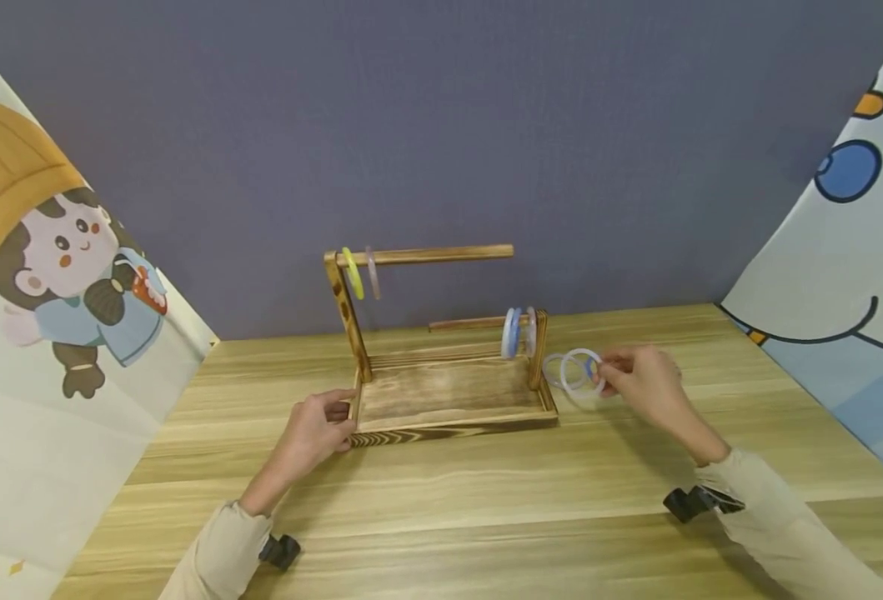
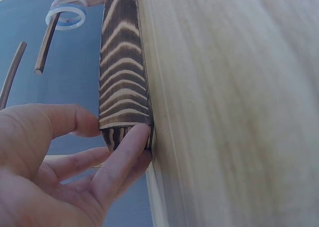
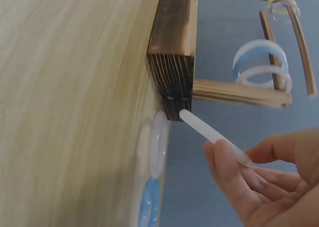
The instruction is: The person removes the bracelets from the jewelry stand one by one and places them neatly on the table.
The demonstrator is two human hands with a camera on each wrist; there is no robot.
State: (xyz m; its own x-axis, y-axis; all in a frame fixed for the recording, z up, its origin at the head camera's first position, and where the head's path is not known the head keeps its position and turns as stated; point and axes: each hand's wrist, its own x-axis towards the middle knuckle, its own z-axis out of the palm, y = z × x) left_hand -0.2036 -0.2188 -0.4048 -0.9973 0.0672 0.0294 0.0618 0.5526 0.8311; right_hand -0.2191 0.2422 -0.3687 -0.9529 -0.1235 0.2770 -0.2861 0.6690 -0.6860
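Note:
A wooden bangle rack with a tray base and two side posts, each bearing a horizontal bar, stands on the table. My left hand holds the base's front left corner, with fingers around its end. Between thumb and fingers, my right hand pinches a white bangle, raised beside the rack's right post. In the right wrist view this bangle appears edge-on. A pale bangle and a blue bangle lie on the table behind it, partly hidden in the head view.
On the upper bar hang a yellow bangle and a pale purple one. The lower bar carries a white bangle, a blue one and a pale one. A grey-blue panel rises behind the table.

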